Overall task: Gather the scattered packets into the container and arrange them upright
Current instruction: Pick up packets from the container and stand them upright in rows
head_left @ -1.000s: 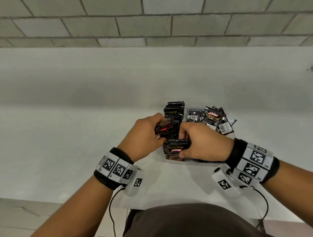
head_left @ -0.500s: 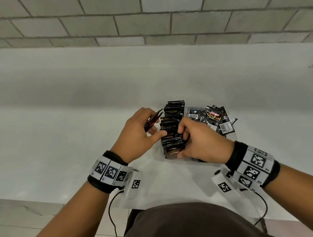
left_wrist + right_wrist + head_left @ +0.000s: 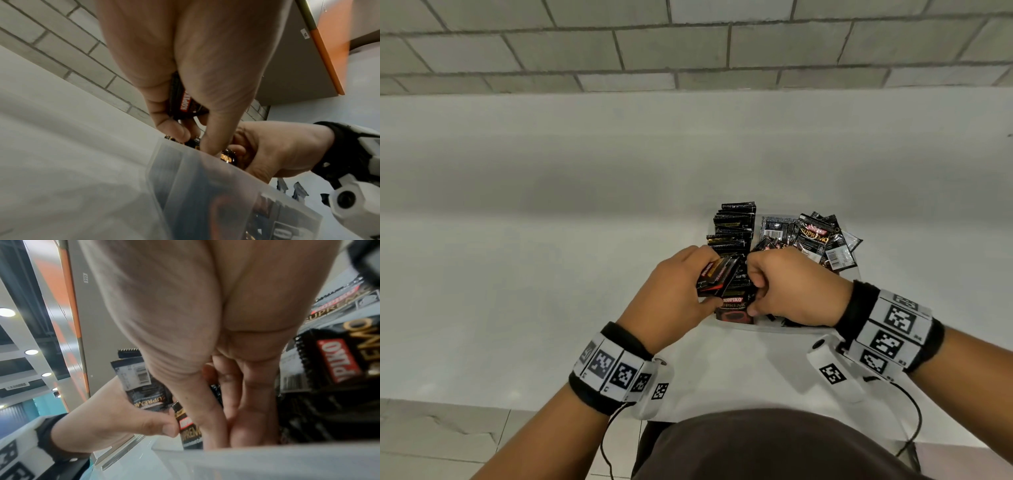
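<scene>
A translucent container stands on the white table. Its left side holds a row of upright black packets; loose packets lie piled in its right side. My left hand grips a few packets tilted over the near end of the row; the left wrist view shows one packet between thumb and fingers. My right hand is curled into the row, pinching the nearest upright packets between thumb and fingers. In the right wrist view the container's near wall hides its fingertips.
The white table runs to a grey brick wall at the back. Its front edge lies just before my body, with tiled floor below at the left. Wrist bands with cables hang off both arms.
My left hand, drawn off to the left half a second ago, has come back right with its packets to the row. The right hand has stayed in the container.
</scene>
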A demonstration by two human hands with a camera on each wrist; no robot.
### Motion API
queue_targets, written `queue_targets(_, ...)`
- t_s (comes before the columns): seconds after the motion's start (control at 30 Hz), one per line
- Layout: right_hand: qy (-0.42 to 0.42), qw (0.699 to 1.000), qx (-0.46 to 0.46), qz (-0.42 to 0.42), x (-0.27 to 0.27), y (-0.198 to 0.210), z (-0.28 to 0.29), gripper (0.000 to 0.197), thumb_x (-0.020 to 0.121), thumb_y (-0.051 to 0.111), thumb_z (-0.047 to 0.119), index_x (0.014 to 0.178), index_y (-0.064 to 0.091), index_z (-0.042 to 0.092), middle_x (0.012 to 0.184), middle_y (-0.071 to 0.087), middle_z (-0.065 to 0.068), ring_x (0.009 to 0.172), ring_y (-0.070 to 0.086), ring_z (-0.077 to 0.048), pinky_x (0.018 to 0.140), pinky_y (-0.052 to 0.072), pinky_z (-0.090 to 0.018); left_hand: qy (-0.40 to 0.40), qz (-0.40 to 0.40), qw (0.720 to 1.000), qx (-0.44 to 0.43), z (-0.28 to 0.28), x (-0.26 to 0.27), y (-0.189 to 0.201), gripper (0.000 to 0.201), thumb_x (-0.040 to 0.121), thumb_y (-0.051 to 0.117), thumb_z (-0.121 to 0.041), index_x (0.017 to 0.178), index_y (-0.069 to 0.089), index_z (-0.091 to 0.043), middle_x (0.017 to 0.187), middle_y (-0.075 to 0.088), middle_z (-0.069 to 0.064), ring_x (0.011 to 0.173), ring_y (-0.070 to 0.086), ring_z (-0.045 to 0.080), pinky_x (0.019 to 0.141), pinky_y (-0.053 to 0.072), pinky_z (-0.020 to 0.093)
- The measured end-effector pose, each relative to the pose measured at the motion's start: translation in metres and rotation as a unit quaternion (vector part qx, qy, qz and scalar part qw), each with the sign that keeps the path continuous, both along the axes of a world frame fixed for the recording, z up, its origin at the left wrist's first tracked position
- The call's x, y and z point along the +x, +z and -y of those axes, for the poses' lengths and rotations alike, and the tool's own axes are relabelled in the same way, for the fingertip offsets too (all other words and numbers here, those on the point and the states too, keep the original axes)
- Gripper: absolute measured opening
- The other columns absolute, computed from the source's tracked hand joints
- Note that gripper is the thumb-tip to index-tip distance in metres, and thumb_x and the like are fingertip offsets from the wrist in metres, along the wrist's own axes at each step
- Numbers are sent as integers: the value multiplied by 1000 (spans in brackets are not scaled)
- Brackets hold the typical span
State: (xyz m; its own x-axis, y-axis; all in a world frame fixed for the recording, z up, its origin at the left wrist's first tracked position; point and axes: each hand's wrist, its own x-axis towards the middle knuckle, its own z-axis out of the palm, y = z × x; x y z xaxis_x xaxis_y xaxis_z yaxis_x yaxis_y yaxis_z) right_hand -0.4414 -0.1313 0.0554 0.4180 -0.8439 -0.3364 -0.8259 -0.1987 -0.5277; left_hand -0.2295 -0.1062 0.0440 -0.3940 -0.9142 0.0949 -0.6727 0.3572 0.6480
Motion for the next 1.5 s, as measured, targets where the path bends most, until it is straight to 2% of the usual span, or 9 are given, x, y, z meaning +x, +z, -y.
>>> queue_targets(0.4, 2, 1000, -5, 21, -11, 12, 3, 48, 62, 93, 21, 67, 45, 21, 67, 69, 3, 65, 65, -13, 64, 52, -35, 64, -131, 987, 71, -1, 8, 3, 33, 79, 85, -13, 99, 61, -23, 92, 63, -6, 77, 63, 9, 68, 53, 23)
queue_targets(0.53, -36, 996, -15, 86, -18, 31, 3, 31, 72, 87, 16, 77, 57, 22, 73, 73, 5, 65, 68, -8, 71, 56, -36, 76, -406, 868, 275, 1, 19, 20, 28, 70, 60, -1, 97, 66, -8, 89, 57, 14, 64, 61, 27, 56, 45, 31)
queue_targets(0.63, -68, 980, -60, 178, -15, 48, 4, 20, 82, 77, 12, 84, 62, 25, 78, 71, 4, 68, 66, -16, 69, 55, -31, 15, -471, 785, 402, 0, 21, 36, 40, 71, 52, -3, 107, 68, 3, 91, 59, 25, 70, 67, 43, 57, 52, 35)
queue_targets(0.87, -83, 967, -42, 236, -8, 62, 1, 25, 76, 80, 46, 91, 72, 28, 80, 72, 4, 72, 68, -22, 73, 56, -38, 2, -400, 812, 425, -6, 10, 40, 29, 91, 63, 1, 120, 68, -2, 113, 73, 26, 98, 74, 43, 70, 64, 42)
queue_targets(1.0, -121, 965, -32, 231, -7, 55, 0, 21, 75, 87, 23, 92, 74, 24, 71, 73, 1, 60, 70, -15, 60, 53, -24, 24, -401, 817, 414, -9, 5, 39, 35, 91, 65, -11, 125, 65, -4, 113, 74, 24, 98, 74, 41, 69, 64, 39)
queue_targets(1.2, -181, 944, -86, 261, -12, 59, 4, 12, 78, 86, 18, 84, 76, 23, 71, 75, 2, 62, 73, -18, 66, 60, -31, 66, -446, 794, 407, -7, 4, 38, 29, 106, 46, -12, 126, 62, 2, 111, 73, 25, 89, 75, 39, 69, 64, 39)
queue_targets(1.3, -206, 894, -207, 341, -10, 65, 0, 10, 80, 84, 14, 82, 75, 18, 77, 75, 2, 71, 73, -19, 69, 61, -36, 92, -460, 788, 398, -6, 3, 37, 25, 107, 45, -12, 119, 62, 3, 107, 74, 20, 85, 76, 38, 68, 64, 39)
queue_targets(1.37, -142, 871, -291, 370, -6, 64, -4, 10, 81, 81, 3, 83, 74, 8, 86, 74, -2, 81, 72, -20, 73, 60, -40, 91, -476, 778, 399, -5, 2, 38, 28, 107, 46, -14, 123, 62, 3, 113, 74, 21, 89, 76, 39, 72, 64, 40)
queue_targets(1.5, 33, 919, -320, 227, 0, 41, -11, 6, 78, 77, 4, 82, 75, 9, 89, 70, 0, 84, 66, -20, 73, 54, -41, 94, -536, 739, 396, -1, -1, 41, 32, 106, 47, -18, 122, 64, 3, 114, 73, 26, 96, 75, 40, 79, 63, 39)
